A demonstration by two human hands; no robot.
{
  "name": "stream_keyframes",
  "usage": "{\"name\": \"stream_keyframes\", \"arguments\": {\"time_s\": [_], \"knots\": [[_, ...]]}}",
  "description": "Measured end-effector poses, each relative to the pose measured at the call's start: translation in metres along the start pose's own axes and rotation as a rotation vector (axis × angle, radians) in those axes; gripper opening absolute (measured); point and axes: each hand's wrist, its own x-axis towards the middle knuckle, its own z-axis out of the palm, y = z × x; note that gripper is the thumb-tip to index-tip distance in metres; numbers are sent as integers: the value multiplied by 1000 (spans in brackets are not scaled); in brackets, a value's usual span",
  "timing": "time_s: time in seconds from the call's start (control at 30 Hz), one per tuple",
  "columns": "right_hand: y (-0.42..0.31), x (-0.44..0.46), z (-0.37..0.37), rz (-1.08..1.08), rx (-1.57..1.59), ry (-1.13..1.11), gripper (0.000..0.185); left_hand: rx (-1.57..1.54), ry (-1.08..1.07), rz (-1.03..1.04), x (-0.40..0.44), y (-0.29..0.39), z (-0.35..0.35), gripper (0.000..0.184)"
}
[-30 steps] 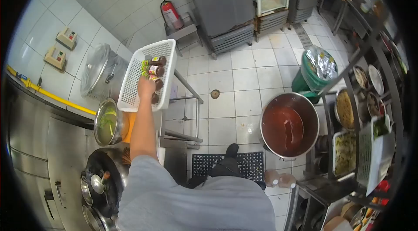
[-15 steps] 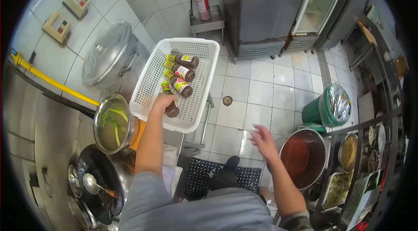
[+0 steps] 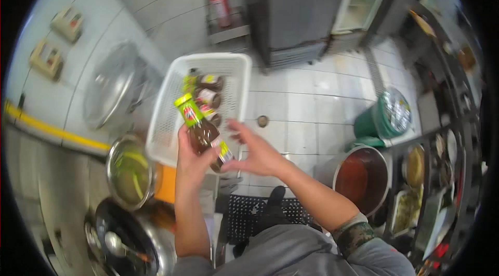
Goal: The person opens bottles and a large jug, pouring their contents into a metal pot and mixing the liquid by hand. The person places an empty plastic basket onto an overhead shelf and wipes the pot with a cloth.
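The tiled kitchen floor [image 3: 291, 104] spreads pale beyond my arms, with a grey metal cabinet [image 3: 306, 5] standing on its far side. Above the near edge of the white basket [image 3: 167, 104] I have a dark bottle [image 3: 201, 131] with a green cap, slanted: its long axis runs from the cap, toward the basket's left edge, down to the base, near the basket's near right corner. My left hand [image 3: 193, 154] is the one on it, fingers wrapped about the body from the left side. My right hand [image 3: 257, 154] is just to the right of the base end, fingers spread and palm turned toward the bottle; its thumb comes close under the base, and blur keeps me from telling whether it touches.

In the basket, three more bottles [image 3: 209, 97] lie on their sides in a row beyond the one I hold, caps toward the left edge. Outside the near left corner sits a steel bowl [image 3: 148, 178] of greens [image 3: 132, 164] in liquid. Well off to my right, a tall pot [image 3: 382, 178] holds reddish liquid [image 3: 352, 180].
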Motion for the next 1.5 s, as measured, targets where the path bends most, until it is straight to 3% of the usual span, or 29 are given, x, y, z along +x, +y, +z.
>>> {"name": "stream_keyframes", "arguments": {"time_s": [0.07, 0.13, 0.23, 0.3, 0.33, 0.43, 0.47, 0.53, 0.6, 0.7, 0.77, 0.9, 0.97, 1.03, 1.07, 1.17, 1.2, 1.23, 1.27, 1.3, 1.33, 1.4, 1.43, 1.5], "knots": [[-33, -14, -28, -28, 42, -60, 98, -92, -172, 60, -18, 25, 49, 79], [-55, -48, -57, 126, 52, 19, 96, -138, -331, 7, -25, 47, 83, 83], [-66, -113, -104, -19, -138, 165, 93, -44, -549, 331, 15, 41, 112, 92], [-60, -158, -124, -57, -84, 149, 91, -361, -900, 260, 8, 79, 181, 94], [-61, -181, -132, -82, -50, 129, 90, -540, -1084, 225, 1, 77, 212, 71], [-76, -251, -145, -1, 835, -16, 86, -1221, -1636, 78, -29, 65, 323, 49], [-70, -272, -146, -37, 1064, -39, 85, -1197, -1662, -4, -51, 73, 351, 42], [-78, -318, -155, -61, 1041, 124, 83, -1134, -1680, -174, -97, 86, 389, 30], [-89, -366, -161, -63, 1051, 372, 78, -905, -1571, -207, -121, 86, 424, 24], [-87, -427, -167, 103, 812, 703, 67, -683, -1480, -304, -166, 64, 473, 18], [-85, -458, -172, 212, 421, 913, 66, -594, -1457, -341, -194, 47, 500, 19], [-18, -495, -169, 386, -250, 1227, 82, -342, -1381, -362, -225, 1, 550, 17], [-2, -493, -170, 671, -194, 1354, 85, -154, -1251, -298, -241, -30, 577, 14], [44, -490, -173, 763, -387, 1529, 84, 4, -1118, -216, -248, -73, 625, 12], [45, -489, -171, 851, -341, 1474, 84, 90, -1034, -185, -244, -99, 630, 12], [31, -501, -183, 941, -271, 1347, 87, 308, -1112, -267, -222, -136, 648, 13], [43, -514, -189, 891, -248, 1284, 90, 92, -1270, -394, -213, -136, 641, 27], [40, -523, -188, 772, -237, 1298, 84, -10, -1396, -372, -212, -129, 636, 29], [38, -533, -189, 653, -223, 1303, 79, -198, -1302, -528, -229, -99, 618, 28], [38, -543, -198, 231, 643, 997, 57, -422, -1330, -666, -226, -106, 611, 32], [16, -546, -198, 177, 914, 999, 39, -459, -1320, -673, -227, -103, 612, 33], [42, -545, -197, 111, 931, 1016, 37, -331, -1250, -594, -232, -105, 624, 22], [52, -545, -200, 165, 803, 1024, 48, -289, -1223, -620, -228, -115, 629, 16], [71, -529, -194, 719, 7, 1323, 62, -106, -1157, -530, -222, -148, 638, 11]]}}
